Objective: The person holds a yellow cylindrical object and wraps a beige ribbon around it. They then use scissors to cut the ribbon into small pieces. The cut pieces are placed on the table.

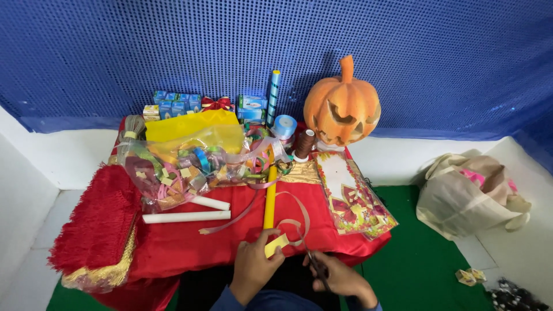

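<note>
At the near edge of a low table under a red cloth (pixel 184 242), my left hand (pixel 253 266) pinches the near end of a yellow paper roll (pixel 270 198) that runs away from me. My right hand (pixel 340 276) grips dark scissors (pixel 314 262), their blades pointing up toward a pinkish ribbon (pixel 288 222) that loops beside the roll's end. The ribbon trails left across the cloth.
A clear bag of coloured ribbon scraps (pixel 190 167), two white paper rolls (pixel 187 216), a patterned gift sheet (pixel 351 196), an orange carved pumpkin (pixel 343 106), spools, small boxes, and a fringed red cloth (pixel 98 224) crowd the table. A beige cloth bag (pixel 466 193) lies right on the floor.
</note>
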